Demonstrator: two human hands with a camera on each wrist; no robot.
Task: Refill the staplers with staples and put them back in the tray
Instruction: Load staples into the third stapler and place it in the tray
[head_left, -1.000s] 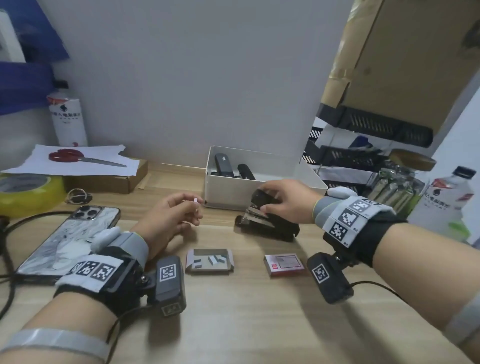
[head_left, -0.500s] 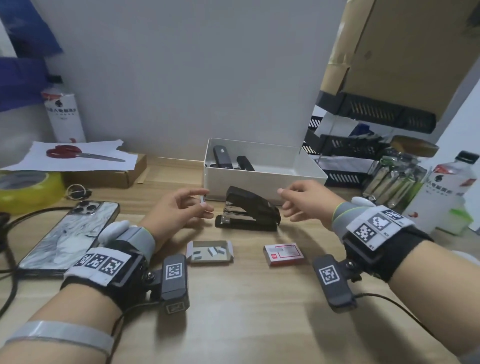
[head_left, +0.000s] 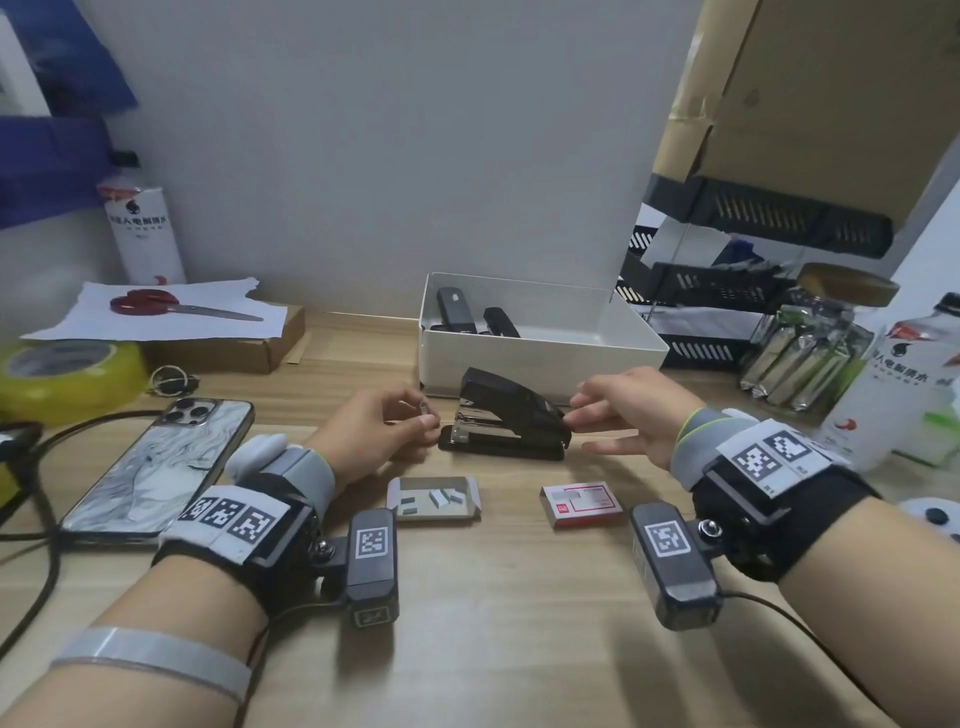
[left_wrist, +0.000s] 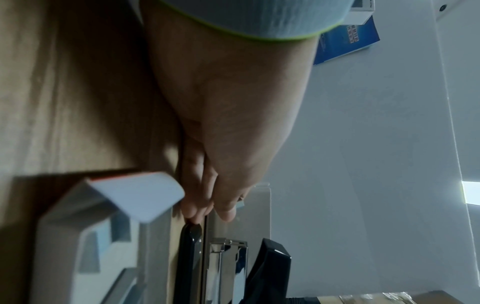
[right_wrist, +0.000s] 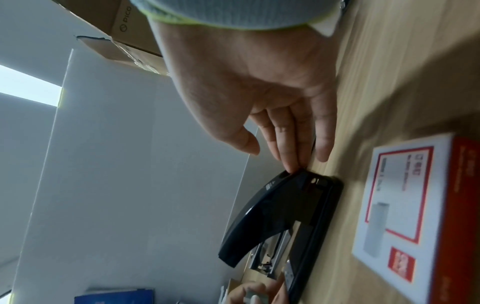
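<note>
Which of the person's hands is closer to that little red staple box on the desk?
Right. The right hand hovers just behind the red staple box, fingertips at the stapler. The left hand sits farther off, beyond the open staple tray, pinching a staple strip.

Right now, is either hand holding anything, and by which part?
The left hand pinches a small strip of staples between thumb and fingertips, near its lower end. The right hand holds nothing; its straight fingertips touch the rear end of the stapler on the table.
</note>
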